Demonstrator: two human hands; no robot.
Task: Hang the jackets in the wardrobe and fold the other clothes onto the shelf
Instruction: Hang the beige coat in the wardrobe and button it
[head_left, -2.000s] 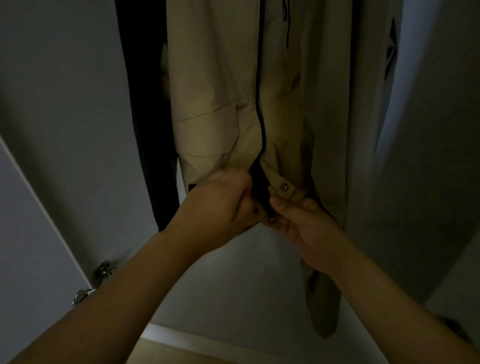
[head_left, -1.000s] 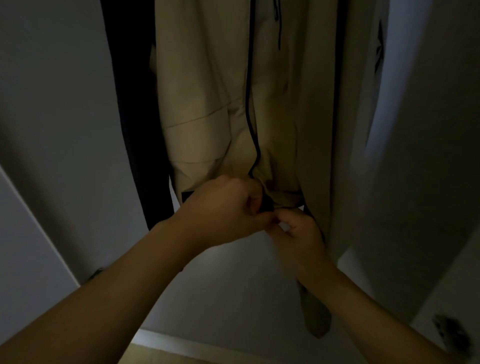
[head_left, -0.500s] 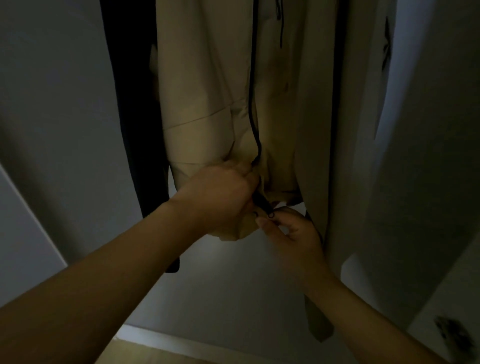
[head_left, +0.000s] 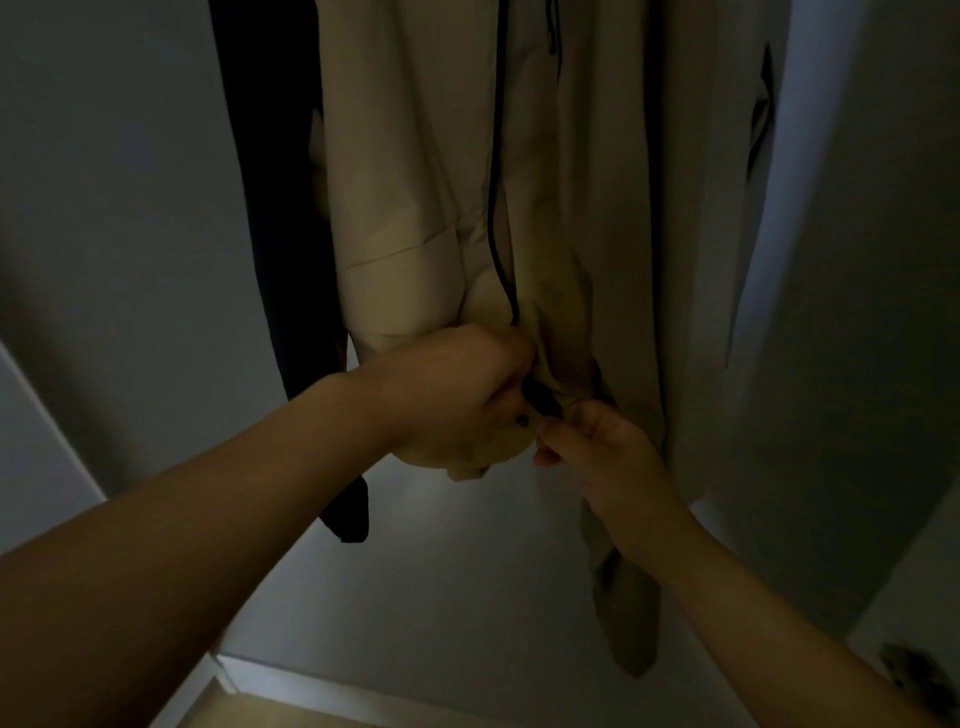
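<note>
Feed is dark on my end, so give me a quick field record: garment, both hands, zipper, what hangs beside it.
garment: beige jacket, hanging in the wardrobe
left hand: grips the bunched hem by the zipper's bottom end
right hand: pinches the dark zipper end
zipper: dark line up the front; whether engaged cannot be told
beside: dark garment hanging to the left

Your beige jacket (head_left: 415, 171) hangs upright inside the wardrobe (head_left: 857, 260), its front facing you. A dark zipper line (head_left: 496, 208) runs down the middle of the front to the hem, where the fabric is bunched and lifted. A pocket flap seam crosses the lower left panel at a slant. Just to its left hangs a dark garment (head_left: 275, 208), longer than the jacket's hem. A beige strap (head_left: 628, 613) dangles below the jacket on the right.
</note>
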